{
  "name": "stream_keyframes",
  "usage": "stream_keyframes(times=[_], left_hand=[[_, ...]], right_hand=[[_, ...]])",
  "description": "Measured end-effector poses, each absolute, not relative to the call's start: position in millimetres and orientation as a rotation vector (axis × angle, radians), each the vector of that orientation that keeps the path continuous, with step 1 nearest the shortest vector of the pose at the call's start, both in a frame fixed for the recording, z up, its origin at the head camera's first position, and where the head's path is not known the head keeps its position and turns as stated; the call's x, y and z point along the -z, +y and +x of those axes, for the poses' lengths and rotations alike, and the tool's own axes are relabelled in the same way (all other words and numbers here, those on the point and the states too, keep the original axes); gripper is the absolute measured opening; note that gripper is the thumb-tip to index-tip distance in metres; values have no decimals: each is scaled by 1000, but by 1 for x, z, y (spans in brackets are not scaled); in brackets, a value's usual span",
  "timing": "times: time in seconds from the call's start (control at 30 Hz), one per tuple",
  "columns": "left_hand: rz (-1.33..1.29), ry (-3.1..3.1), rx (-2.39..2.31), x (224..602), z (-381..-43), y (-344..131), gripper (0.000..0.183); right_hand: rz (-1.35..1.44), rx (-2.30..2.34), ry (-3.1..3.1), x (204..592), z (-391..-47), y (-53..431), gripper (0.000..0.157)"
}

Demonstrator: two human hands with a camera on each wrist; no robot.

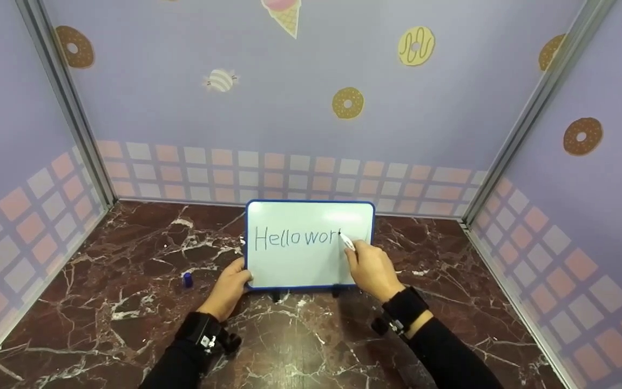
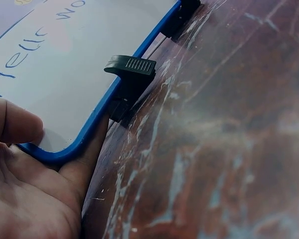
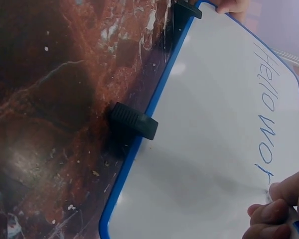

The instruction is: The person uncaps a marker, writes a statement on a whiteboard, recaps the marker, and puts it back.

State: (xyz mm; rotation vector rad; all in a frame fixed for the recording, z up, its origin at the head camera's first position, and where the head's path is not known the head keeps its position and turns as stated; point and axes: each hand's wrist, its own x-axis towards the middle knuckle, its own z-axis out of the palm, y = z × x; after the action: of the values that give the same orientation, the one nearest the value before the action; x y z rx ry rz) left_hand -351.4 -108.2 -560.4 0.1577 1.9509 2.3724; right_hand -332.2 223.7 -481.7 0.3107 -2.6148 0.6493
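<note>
A small whiteboard (image 1: 300, 270) with a blue frame stands propped on the table, bearing "Hello wor" and the start of another stroke in blue. My left hand (image 1: 227, 289) grips its lower left corner, thumb on the front face and fingers behind, as the left wrist view shows. In my right hand (image 1: 374, 268) a white marker (image 1: 347, 241) is pinched, its tip at the board right after the "r". The right wrist view shows the fingers (image 3: 284, 191) close round the marker, partly cut off by the frame edge.
Black clip feet (image 2: 132, 67) hold the board's lower edge. A blue marker cap (image 1: 188, 279) stands on the dark marbled table (image 1: 143, 324) left of the board. Patterned walls (image 1: 311, 124) enclose the table at the back and both sides.
</note>
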Motion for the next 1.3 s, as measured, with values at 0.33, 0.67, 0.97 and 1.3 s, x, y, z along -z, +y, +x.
stream_keyframes(times=[0.33, 0.67, 0.97, 1.3], left_hand=[[139, 1968, -2371, 561, -351, -109, 43], [150, 1983, -2349, 559, -349, -109, 49], [149, 1984, -2368, 559, -350, -108, 48], [143, 1987, -2366, 559, -350, -108, 45]], right_hand=[[341, -655, -2625, 489, -328, 223, 17], [346, -643, -2630, 494, -325, 224, 17], [343, -642, -2630, 496, -324, 226, 17], [326, -638, -2646, 497, -324, 229, 18]])
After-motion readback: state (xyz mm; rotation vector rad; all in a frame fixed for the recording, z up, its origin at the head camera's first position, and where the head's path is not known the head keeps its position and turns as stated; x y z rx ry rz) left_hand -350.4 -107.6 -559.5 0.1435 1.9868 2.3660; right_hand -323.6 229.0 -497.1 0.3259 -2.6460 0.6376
